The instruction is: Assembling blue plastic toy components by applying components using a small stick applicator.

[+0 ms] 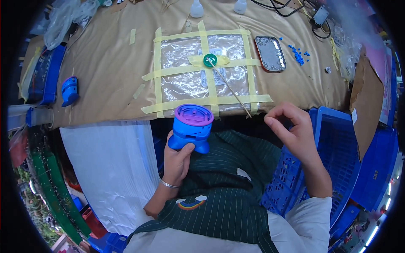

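Observation:
My left hand [178,162] is wrapped round the lower part of a blue plastic toy body [192,133] with two foot-like bulges. A round purple plastic part [194,115] sits on its top, facing up. To the right, my right hand [291,126] is raised with thumb and index finger brought together in a pinch. Whether something small is between the fingertips I cannot make out. Just left of those fingertips, apart from them, is the end of a thin stick [230,87]. Its other end rests in a small green round cap [210,60] on the table.
Yellow tape holds a clear plastic sheet [181,86] to the cloth-covered table. Beyond my right hand are a metal tray [270,54] of small bits and scattered blue pieces [298,57]. Another blue toy part [69,90] stands left. A blue crate [337,147] is at my right.

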Demonstrator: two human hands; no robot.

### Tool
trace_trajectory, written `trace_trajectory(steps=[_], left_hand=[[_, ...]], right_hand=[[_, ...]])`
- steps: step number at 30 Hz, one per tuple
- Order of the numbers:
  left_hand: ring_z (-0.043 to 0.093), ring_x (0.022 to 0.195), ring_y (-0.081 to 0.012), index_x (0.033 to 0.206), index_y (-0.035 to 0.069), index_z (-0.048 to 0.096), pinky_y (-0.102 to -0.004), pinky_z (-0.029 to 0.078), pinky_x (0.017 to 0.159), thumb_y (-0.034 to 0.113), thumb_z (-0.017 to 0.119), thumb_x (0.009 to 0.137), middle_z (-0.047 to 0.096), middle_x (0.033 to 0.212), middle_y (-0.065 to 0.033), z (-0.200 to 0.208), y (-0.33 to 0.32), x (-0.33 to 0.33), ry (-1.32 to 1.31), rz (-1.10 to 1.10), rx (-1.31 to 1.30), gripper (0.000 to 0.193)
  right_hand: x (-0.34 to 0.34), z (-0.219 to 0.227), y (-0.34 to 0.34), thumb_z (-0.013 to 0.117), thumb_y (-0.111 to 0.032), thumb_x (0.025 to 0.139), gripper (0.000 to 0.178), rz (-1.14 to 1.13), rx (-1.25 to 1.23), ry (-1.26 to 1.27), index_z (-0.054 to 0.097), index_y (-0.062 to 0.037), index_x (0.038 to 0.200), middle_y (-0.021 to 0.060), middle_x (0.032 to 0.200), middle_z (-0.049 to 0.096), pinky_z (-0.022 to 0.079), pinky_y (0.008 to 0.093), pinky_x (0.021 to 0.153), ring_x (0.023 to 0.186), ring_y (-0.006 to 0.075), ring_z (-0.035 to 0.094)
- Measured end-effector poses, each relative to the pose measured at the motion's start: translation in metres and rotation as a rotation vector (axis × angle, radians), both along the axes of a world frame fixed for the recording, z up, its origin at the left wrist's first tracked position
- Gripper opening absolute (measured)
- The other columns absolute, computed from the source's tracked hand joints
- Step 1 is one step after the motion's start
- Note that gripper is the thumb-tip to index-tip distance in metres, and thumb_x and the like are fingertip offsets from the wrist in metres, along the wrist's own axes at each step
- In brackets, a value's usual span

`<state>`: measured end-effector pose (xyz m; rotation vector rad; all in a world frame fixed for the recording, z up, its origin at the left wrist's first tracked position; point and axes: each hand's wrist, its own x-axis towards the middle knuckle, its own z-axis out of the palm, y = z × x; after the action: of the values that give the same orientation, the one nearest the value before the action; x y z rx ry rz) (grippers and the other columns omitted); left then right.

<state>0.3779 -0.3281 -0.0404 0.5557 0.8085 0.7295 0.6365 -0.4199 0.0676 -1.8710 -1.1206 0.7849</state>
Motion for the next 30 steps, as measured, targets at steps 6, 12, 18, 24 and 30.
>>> trace_trajectory(steps=[6,12,18,24,30], left_hand=[[0.053,0.108,-0.0196,0.12,0.004,0.042,-0.0374,0.042,0.097,0.002,0.073,0.075,0.053,0.114,-0.0077,0.002,0.003,0.001,0.02,-0.034,0.042,0.056],[0.054,0.107,-0.0194,0.122,0.003,0.041,-0.037,0.043,0.096,-0.001,0.07,0.075,0.054,0.114,-0.0083,0.004,0.008,-0.006,0.042,-0.024,0.048,0.055],[0.056,0.101,-0.0171,0.124,0.002,0.044,-0.0339,0.045,0.091,-0.001,0.066,0.077,0.056,0.109,-0.006,0.021,0.059,-0.043,0.149,0.237,0.276,0.052],[0.059,0.095,-0.0191,0.12,0.002,0.047,-0.036,0.051,0.085,0.02,0.064,0.088,0.057,0.109,-0.0077,0.049,0.2,-0.116,0.307,0.503,0.509,0.04],[0.056,0.093,-0.0157,0.105,0.007,0.06,-0.037,0.047,0.086,0.029,0.066,0.086,0.061,0.101,-0.0043,-0.005,0.301,-0.162,0.408,0.419,0.464,0.03]], right_hand=[[0.002,0.001,-0.002,0.064,-0.005,0.081,0.006,0.004,0.003,-0.003,0.06,0.0,0.08,0.0033,0.075,0.058,0.041,0.0216,0.062,0.068,0.0088,0.053],[0.003,0.001,0.001,0.064,-0.005,0.081,0.006,-0.015,0.002,0.027,0.06,0.0003,0.08,0.0031,0.076,0.058,0.041,0.0214,0.063,0.069,0.0089,0.054],[0.018,-0.006,-0.027,0.063,-0.005,0.083,0.006,-0.154,0.032,-0.062,0.059,-0.0006,0.08,0.0004,0.076,0.055,0.039,0.0195,0.061,0.069,0.0054,0.05],[0.038,-0.018,-0.057,0.06,-0.009,0.087,0.009,-0.281,0.046,0.01,0.057,-0.0036,0.081,-0.0038,0.069,0.049,0.032,0.0174,0.056,0.061,0.0031,0.043],[0.059,-0.02,-0.118,0.061,-0.014,0.087,0.013,-0.538,-0.01,-0.114,0.058,-0.0034,0.079,-0.0031,0.068,0.049,0.034,0.0197,0.055,0.061,0.0047,0.043]])
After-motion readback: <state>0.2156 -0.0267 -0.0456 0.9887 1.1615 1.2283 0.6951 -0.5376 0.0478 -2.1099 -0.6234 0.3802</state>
